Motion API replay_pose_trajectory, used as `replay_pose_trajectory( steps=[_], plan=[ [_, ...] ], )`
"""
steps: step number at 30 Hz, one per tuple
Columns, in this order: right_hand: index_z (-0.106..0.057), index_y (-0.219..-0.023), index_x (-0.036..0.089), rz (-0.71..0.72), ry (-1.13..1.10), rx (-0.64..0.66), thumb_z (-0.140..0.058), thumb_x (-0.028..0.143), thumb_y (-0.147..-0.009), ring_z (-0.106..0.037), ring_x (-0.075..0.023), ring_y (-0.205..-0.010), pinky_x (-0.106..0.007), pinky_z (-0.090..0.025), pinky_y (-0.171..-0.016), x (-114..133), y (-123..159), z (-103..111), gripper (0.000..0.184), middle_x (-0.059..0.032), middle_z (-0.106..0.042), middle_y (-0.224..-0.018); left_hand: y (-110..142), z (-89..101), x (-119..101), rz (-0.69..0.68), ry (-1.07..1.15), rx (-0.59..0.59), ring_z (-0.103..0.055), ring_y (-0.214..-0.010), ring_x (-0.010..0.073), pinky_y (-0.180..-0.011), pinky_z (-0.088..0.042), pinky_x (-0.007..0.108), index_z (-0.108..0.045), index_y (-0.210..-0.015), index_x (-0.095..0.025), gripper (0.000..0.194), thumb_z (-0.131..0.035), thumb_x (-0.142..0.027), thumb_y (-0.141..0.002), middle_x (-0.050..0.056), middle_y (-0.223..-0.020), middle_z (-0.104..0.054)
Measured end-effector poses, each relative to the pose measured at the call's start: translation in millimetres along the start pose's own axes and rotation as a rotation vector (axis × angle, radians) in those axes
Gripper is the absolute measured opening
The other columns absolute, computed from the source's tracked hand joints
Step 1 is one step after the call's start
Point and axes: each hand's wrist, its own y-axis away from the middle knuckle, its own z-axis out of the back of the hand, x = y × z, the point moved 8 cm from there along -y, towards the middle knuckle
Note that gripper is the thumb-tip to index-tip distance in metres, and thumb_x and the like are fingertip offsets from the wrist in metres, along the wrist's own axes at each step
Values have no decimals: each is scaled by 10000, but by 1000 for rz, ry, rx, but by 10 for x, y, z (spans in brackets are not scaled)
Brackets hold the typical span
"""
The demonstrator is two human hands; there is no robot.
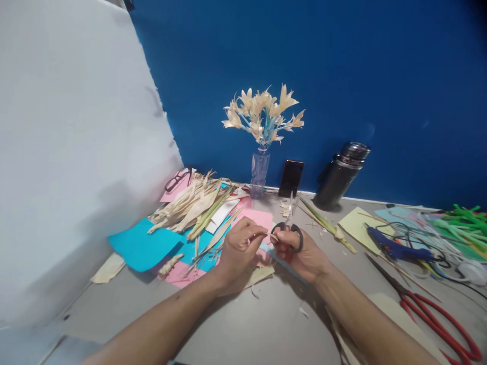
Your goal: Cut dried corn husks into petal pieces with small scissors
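Observation:
My left hand is closed in a pinch on a small pale strip, which looks like dried husk. Black-handled scissors are in my right hand, blades pointing up and away from me. The right fingertips are close to the strip's other end; whether they touch it I cannot tell. Beneath and left of my hands lie pink paper, blue paper and a pile of dried husks with a few green-edged pieces.
Pale husk flowers stand in a clear bottle by the blue wall. Right of it are a phone and a dark flask. A blue glue gun, red-handled shears and green pipe cleaners lie at right.

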Motion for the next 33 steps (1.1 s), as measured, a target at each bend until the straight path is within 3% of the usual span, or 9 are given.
replay_pose_trajectory(
  steps=[3, 5, 8, 11, 14, 20, 25, 33],
  plan=[
    [-617, -698, 145, 23, 73, -3, -815, 277, -622, -355, -83, -568, -190, -312, -492, 19, 31, -62, 249, 38, -450, -622, 3, -5, -47, -147, -61, 26, -575, -731, 161, -668, -433, 269, -781, -821, -231, 176, -622, -160, -850, 45, -769, -618],
    [-611, -728, 153, 44, 98, -58, -817, 275, -590, -372, -83, -563, -196, -327, -497, 32, 39, -45, 277, 42, -467, -637, -4, 11, -59, -146, -60, 3, -572, -733, 154, -672, -432, 266, -770, -884, -229, 165, -627, -159, -841, 37, -784, -624],
    [-596, -798, 178, 135, 197, -187, -802, 299, -595, -397, -90, -527, -214, -345, -496, 97, 49, 43, 314, 59, -489, -611, 3, 14, 88, 123, 69, -46, -575, -718, 147, -668, -448, 265, -723, -910, -204, 117, -654, -199, -815, 24, -786, -630],
    [-600, -804, 179, 280, 411, -300, -777, 298, -630, -451, -108, -544, -234, -388, -532, 206, 80, 106, 275, 48, -541, -619, 144, -222, 324, 528, 433, 66, -547, -562, 133, -533, -428, 253, -621, -777, -182, 178, -652, -349, -829, -5, -645, -563],
    [-607, -805, 178, 376, 542, -320, -760, 282, -659, -515, -130, -616, -238, -428, -579, 239, 108, 77, 235, 23, -600, -692, 271, -427, 388, 699, 707, 138, -538, -518, 117, -477, -389, 221, -576, -802, -187, 255, -726, -390, -772, -24, -622, -543],
    [-604, -798, 181, 336, 543, -274, -760, 283, -667, -530, -133, -605, -241, -442, -575, 142, 66, 41, 228, 25, -605, -687, 288, -444, 446, 724, 785, 77, -489, -473, 69, -486, -378, 197, -550, -759, -175, 285, -803, -292, -699, -57, -581, -508],
    [-614, -790, 166, 237, 470, -290, -786, 336, -637, -513, -131, -583, -255, -435, -569, 151, -4, 157, 286, 21, -592, -654, 242, -392, 453, 760, 708, 131, -563, -520, 101, -508, -421, 224, -521, -730, -177, 269, -762, -298, -720, -12, -674, -607],
    [-617, -781, 169, 193, 429, -264, -793, 310, -609, -482, -111, -563, -241, -400, -545, 153, -31, 208, 283, 37, -571, -640, 215, -392, 450, 709, 623, 184, -524, -472, 103, -486, -423, 225, -531, -696, -179, 202, -730, -208, -715, -31, -543, -545]
  ],
)
